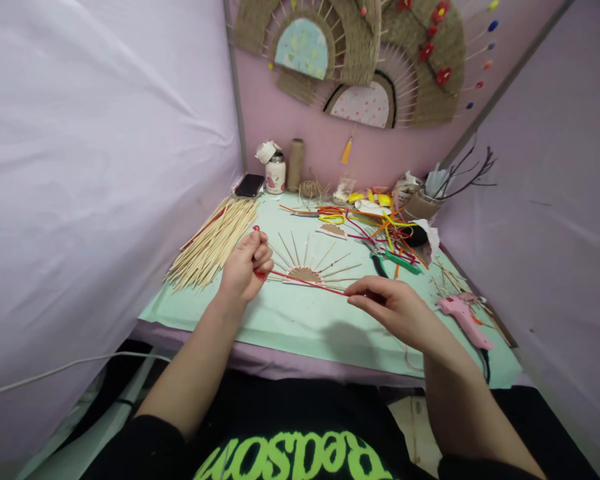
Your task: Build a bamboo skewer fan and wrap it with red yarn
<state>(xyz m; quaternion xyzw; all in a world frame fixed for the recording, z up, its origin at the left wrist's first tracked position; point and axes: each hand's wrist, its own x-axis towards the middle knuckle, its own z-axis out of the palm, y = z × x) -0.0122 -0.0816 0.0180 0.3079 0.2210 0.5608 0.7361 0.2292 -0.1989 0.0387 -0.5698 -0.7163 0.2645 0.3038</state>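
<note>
A red pipe cleaner (307, 282) runs nearly straight between my two hands over the table. My left hand (249, 262) is closed around one end, and a small red curl shows just above its fingers. With thumb and fingers pinched, my right hand (393, 305) grips the strand farther along, lower and to the right. Behind the strand lies a fan of thin sticks spreading from a cardboard half-circle (305, 274). A smaller cardboard half-circle (333, 230) rests beyond it.
A pile of wooden sticks (213, 247) lies at the left. Pliers with green handles (403, 262), scissors (332, 218) and coloured pipe cleaners (375, 227) lie at the back right. A pink glue gun (465, 320) sits near my right hand. A bottle (275, 175) stands at the back.
</note>
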